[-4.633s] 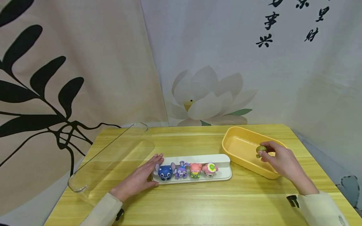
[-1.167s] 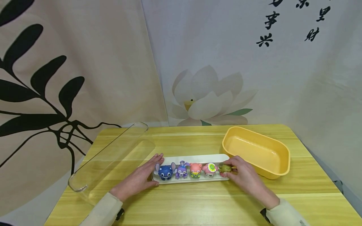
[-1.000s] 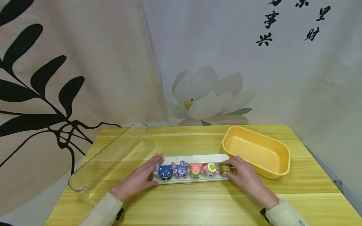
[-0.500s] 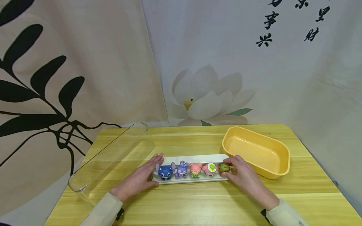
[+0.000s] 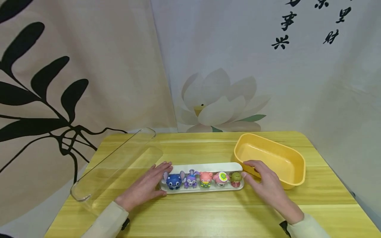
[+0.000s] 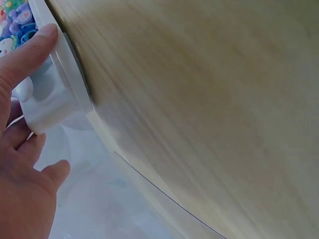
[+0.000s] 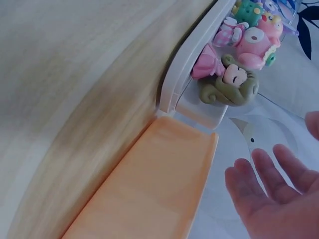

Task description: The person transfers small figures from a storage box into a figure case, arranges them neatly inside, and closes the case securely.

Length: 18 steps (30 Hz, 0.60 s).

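Observation:
My left hand [image 5: 146,188] holds the left end of the white stepped display base [image 5: 205,168], thumb at its front edge and fingers at the back. Along the base's lower step stand a blue big-eared figurine [image 5: 174,181], a purple rabbit figurine [image 5: 190,180], a pink figurine [image 5: 205,179] and a pink figurine with a yellow-green flower-like top [image 5: 221,178]. At the right end is an olive-haired figurine [image 5: 236,178] in a pink dress; the right wrist view shows its face [image 7: 235,75]. Just right of it, my right hand [image 5: 271,186] is spread and holds nothing.
A yellow plastic bin [image 5: 268,162] stands behind my right hand, close to the base's right end. At the left a clear transparent cover [image 5: 119,165] lies slantwise on the wooden table [image 5: 190,215]. A printed curtain [image 5: 220,49] hangs behind the table.
My right hand brought the olive-haired figurine from over the yellow bin to the base's right end, turned it there, then let go and drew back rightward. My left hand stays at the base.

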Each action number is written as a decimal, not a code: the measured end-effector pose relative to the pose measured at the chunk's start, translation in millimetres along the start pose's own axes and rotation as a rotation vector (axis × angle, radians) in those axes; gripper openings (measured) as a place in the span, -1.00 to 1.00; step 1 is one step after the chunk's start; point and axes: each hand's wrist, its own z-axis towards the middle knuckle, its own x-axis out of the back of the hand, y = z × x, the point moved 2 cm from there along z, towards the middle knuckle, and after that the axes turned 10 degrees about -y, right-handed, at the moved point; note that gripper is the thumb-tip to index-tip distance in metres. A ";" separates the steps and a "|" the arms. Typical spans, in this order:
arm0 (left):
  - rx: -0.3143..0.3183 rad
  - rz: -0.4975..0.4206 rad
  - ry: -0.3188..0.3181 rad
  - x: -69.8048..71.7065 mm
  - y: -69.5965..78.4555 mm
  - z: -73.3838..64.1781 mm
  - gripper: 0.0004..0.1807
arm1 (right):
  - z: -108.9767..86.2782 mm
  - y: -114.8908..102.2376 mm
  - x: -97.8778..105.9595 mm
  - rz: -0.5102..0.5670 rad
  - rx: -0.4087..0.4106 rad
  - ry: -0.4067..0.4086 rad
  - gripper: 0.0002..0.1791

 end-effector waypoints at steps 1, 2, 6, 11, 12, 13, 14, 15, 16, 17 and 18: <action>0.000 0.003 0.003 0.3 0.0 -0.5 0.06 | 0.0 0.0 0.5 0.005 -0.004 -0.004 -0.62; 0.004 0.003 0.004 0.8 -0.2 -1.4 0.07 | -0.1 0.2 0.8 0.010 -0.009 -0.009 -0.61; 0.038 -0.025 0.010 4.1 -1.5 -8.9 0.11 | 0.0 2.5 0.5 0.018 -0.025 -0.028 -0.57; 0.043 -0.004 0.067 14.3 -1.3 -26.9 0.03 | -0.3 4.1 1.3 0.023 -0.037 -0.049 -0.49; 0.029 0.016 0.096 16.7 -0.8 -31.1 -0.01 | -0.2 4.0 1.6 0.023 -0.039 -0.054 -0.48; 0.010 0.041 0.134 19.0 -0.1 -35.4 -0.04 | -0.1 3.5 1.9 0.022 -0.040 -0.057 -0.47; -0.009 0.066 0.175 21.3 0.4 -39.8 -0.08 | 0.1 2.9 2.2 0.023 -0.042 -0.061 -0.46; -0.026 0.097 0.217 23.8 1.3 -43.9 -0.13 | 0.3 2.0 2.4 0.025 -0.044 -0.064 -0.45; -0.042 0.119 0.259 26.2 2.2 -48.0 -0.17 | 0.6 1.0 2.5 0.025 -0.046 -0.067 -0.44; -0.053 0.139 0.300 28.7 3.0 -52.3 -0.23 | 1.0 -0.2 2.6 0.026 -0.048 -0.070 -0.44; -0.062 0.153 0.339 31.3 3.6 -56.7 -0.29 | 1.4 -1.4 2.7 0.029 -0.049 -0.072 -0.43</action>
